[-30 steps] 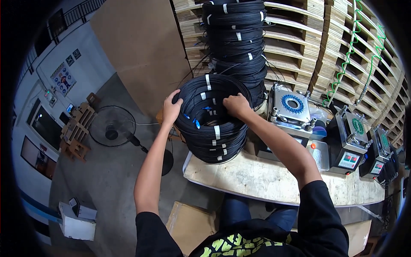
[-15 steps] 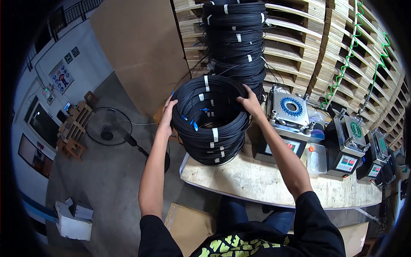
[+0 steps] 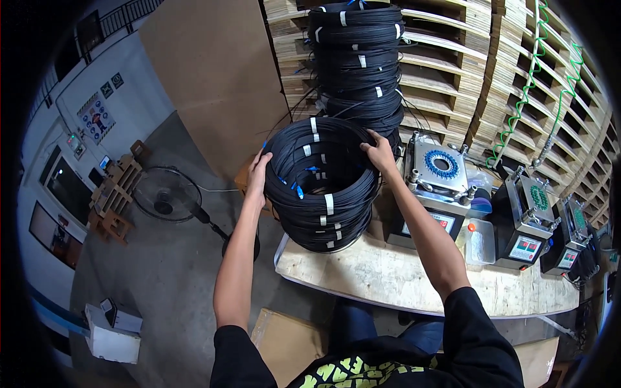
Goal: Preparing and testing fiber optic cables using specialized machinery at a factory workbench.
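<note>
A stack of black cable coils [image 3: 317, 226], bound with white tape bands, stands on the left end of the wooden bench. Both my hands grip the top coil [image 3: 291, 197] at opposite sides of its rim. My left hand [image 3: 257, 176] is closed round the left edge, with some fingers hidden against the outside. At the far right edge, my right hand [image 3: 380, 154] has its thumb over the rim and its fingers curled outside. Blue cable connectors [image 3: 299, 191] hang into the hollow centre of the stack.
Behind rises a taller coil stack [image 3: 359, 64] against wooden pallets [image 3: 430, 71]. Right along the bench [image 3: 420, 278] stand a machine with a ring of blue connectors [image 3: 441, 164], a clear plastic box [image 3: 480, 242] and two more machines [image 3: 522, 226]. A standing fan [image 3: 165, 197] is at left.
The whole view has shifted slightly. Both hands keep their hold on the top coil, which stays on the stack, and my right fingers have moved a little along its rim.
</note>
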Demonstrator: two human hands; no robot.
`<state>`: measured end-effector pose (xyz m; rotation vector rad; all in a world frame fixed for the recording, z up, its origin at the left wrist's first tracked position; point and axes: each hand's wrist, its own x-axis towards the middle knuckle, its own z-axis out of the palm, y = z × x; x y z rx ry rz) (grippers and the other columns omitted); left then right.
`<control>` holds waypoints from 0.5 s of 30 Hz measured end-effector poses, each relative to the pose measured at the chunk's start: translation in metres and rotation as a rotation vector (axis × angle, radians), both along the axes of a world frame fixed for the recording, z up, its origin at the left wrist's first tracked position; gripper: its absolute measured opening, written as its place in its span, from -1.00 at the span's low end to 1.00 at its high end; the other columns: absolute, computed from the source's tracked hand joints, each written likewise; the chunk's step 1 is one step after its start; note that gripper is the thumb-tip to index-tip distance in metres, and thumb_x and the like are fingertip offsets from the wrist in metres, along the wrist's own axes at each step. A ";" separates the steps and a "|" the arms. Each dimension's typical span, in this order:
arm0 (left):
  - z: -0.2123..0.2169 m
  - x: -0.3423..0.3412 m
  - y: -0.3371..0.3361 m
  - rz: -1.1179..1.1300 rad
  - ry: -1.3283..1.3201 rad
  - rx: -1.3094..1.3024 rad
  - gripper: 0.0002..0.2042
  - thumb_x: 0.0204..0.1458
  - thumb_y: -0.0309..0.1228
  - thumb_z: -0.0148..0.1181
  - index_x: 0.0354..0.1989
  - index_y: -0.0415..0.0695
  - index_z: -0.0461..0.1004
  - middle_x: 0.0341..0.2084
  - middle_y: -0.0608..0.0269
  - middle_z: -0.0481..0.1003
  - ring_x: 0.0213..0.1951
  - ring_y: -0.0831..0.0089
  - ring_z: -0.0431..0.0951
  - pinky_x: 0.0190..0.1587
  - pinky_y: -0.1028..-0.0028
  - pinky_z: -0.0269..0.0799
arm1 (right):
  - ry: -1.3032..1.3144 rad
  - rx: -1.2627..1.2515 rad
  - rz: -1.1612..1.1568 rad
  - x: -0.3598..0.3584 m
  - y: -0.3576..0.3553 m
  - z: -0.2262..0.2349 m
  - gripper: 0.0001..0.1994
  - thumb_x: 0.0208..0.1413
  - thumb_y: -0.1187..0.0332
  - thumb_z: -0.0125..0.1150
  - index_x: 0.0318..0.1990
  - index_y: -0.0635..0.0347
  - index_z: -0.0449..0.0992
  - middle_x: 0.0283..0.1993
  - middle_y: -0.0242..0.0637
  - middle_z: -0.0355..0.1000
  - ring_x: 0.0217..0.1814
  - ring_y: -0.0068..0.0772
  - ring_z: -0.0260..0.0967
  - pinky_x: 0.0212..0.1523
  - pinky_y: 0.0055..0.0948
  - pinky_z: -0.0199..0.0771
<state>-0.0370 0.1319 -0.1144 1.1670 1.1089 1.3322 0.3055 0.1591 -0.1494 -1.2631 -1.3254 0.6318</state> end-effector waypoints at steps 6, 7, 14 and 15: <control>0.003 -0.021 -0.002 -0.018 0.160 0.039 -0.33 0.12 -0.08 0.25 0.38 -0.09 0.28 0.32 0.08 0.32 0.35 0.27 0.26 0.33 0.36 0.16 | -0.081 0.005 -0.035 -0.010 -0.018 0.013 -0.34 -0.06 0.36 0.29 0.28 0.33 0.36 0.11 0.16 0.50 0.19 -0.04 0.48 0.22 -0.31 0.40; 0.005 -0.020 0.002 -0.030 0.156 0.043 -0.33 0.12 -0.08 0.25 0.38 -0.09 0.28 0.32 0.08 0.32 0.35 0.27 0.26 0.33 0.36 0.16 | -0.117 0.007 -0.023 -0.004 -0.018 0.014 -0.33 -0.07 0.36 0.29 0.28 0.33 0.35 0.12 0.15 0.49 0.19 -0.03 0.47 0.22 -0.30 0.40; 0.048 0.020 -0.007 0.156 0.807 0.608 -0.64 0.04 -0.45 0.23 0.06 -0.13 0.54 -0.02 0.00 0.53 0.01 0.20 0.53 0.10 0.32 0.40 | -0.331 0.134 0.020 0.017 -0.053 0.047 -0.39 0.05 0.30 0.34 0.29 0.14 0.37 0.09 0.08 0.50 0.13 -0.03 0.49 0.13 -0.20 0.49; 0.058 0.039 -0.015 0.085 0.802 0.655 -0.69 0.05 -0.46 0.23 0.01 -0.13 0.56 -0.06 0.03 0.53 -0.05 0.19 0.54 0.06 0.32 0.43 | -0.330 0.193 0.038 0.026 -0.060 0.053 -0.42 0.06 0.33 0.32 0.28 0.14 0.38 0.05 0.06 0.52 0.08 -0.06 0.52 0.09 -0.19 0.51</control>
